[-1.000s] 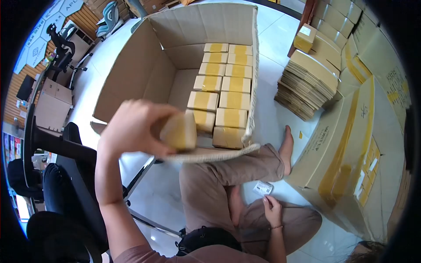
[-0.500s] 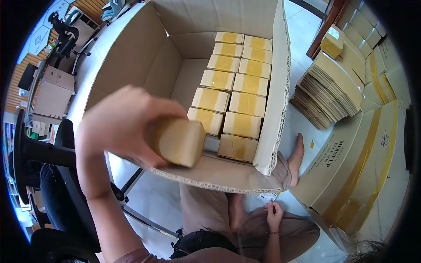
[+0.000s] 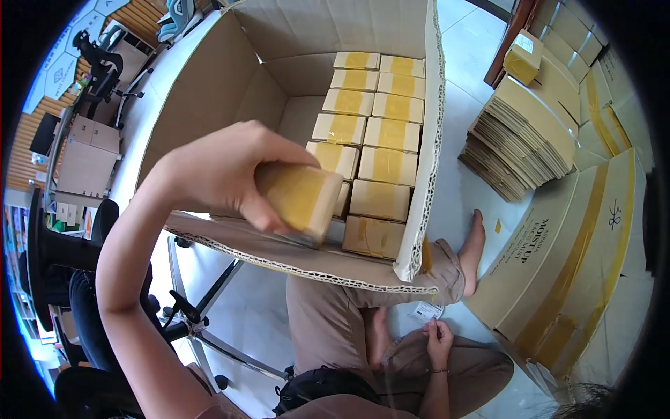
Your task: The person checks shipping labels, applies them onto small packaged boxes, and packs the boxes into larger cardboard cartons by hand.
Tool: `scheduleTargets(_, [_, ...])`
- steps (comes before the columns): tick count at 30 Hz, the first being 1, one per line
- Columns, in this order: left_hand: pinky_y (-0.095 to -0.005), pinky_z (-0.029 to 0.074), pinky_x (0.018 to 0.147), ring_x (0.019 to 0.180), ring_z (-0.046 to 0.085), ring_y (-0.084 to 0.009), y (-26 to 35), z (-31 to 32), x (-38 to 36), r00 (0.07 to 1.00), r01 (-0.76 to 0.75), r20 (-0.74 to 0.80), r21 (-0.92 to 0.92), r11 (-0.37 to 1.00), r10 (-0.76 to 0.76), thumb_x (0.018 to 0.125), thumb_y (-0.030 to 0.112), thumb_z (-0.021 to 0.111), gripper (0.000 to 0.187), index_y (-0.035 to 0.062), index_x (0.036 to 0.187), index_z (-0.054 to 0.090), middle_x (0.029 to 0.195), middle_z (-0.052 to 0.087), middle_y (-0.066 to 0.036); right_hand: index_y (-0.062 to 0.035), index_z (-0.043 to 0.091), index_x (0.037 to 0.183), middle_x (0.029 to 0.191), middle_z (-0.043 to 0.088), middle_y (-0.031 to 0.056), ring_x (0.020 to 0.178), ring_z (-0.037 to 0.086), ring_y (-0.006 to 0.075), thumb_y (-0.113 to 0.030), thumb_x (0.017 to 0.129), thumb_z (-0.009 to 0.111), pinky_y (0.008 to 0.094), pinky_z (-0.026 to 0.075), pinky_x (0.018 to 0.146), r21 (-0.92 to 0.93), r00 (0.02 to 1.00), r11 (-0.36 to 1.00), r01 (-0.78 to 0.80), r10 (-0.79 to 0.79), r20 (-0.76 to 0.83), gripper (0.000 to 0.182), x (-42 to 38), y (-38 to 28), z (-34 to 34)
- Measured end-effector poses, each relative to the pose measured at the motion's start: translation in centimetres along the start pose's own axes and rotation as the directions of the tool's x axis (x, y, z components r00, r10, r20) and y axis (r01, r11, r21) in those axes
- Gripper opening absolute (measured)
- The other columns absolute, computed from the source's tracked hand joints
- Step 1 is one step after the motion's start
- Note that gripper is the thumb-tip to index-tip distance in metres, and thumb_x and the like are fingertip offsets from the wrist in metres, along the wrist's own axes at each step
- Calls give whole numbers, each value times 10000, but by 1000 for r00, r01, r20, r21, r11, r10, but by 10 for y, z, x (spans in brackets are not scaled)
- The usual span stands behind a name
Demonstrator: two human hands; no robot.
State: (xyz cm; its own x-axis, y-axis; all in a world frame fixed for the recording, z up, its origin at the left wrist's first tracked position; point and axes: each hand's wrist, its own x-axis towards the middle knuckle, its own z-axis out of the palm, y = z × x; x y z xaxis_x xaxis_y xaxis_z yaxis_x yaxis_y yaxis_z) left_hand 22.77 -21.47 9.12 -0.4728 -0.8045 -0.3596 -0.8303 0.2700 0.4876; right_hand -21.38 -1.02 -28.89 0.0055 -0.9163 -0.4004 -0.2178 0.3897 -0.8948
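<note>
The left hand [image 3: 241,164] is gripping a small taped box [image 3: 303,199] between thumb and fingers, holding it tilted over the near end of a large open carton [image 3: 202,112]. Two rows of similar boxes [image 3: 387,165] are lining the carton's right side. The right hand [image 3: 438,340] is hovering or resting by the bent leg [image 3: 478,363], fingertips beside a white label [image 3: 424,311]; whether they are pinching it, I cannot tell. Farther right, flat cardboard [image 3: 534,129] is lying stacked.

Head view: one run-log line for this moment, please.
left hand: holds box at carton | right hand: near label | carton: partly filled
</note>
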Motion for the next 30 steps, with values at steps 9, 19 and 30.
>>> scheduleTargets(9, [-356, 542, 831, 911, 688, -293, -7, 41, -47, 972, 155, -199, 151, 976, -124, 540, 347, 857, 710, 72, 1163, 657, 1012, 701, -133, 20, 595, 810, 735, 673, 58, 635, 606, 93, -179, 965, 587, 249, 487, 606, -80, 999, 996, 32, -32, 3, 252, -1, 0, -2])
scheduleTargets(19, [-402, 429, 1032, 1350, 366, -397, -41, 73, -2, 940, 252, 200, 135, 958, -276, 663, 372, 880, 1336, 106, 1507, -120, 1435, 333, -297, 9, 601, 821, 734, 659, 37, 643, 598, 78, -185, 972, 583, 228, 474, 615, 4, 1000, 1000, 13, -13, 13, 247, 2, 11, -1])
scheduleTargets(30, [-372, 444, 1015, 1182, 557, -280, -79, 159, 20, 666, 733, 151, -313, 604, -730, 605, 367, 919, 991, -36, 1322, 367, 1257, 562, -200, 30, 605, 866, 740, 649, 40, 660, 597, 72, -169, 970, 591, 229, 485, 624, 30, 999, 999, -38, 37, 28, 225, 0, 11, 0])
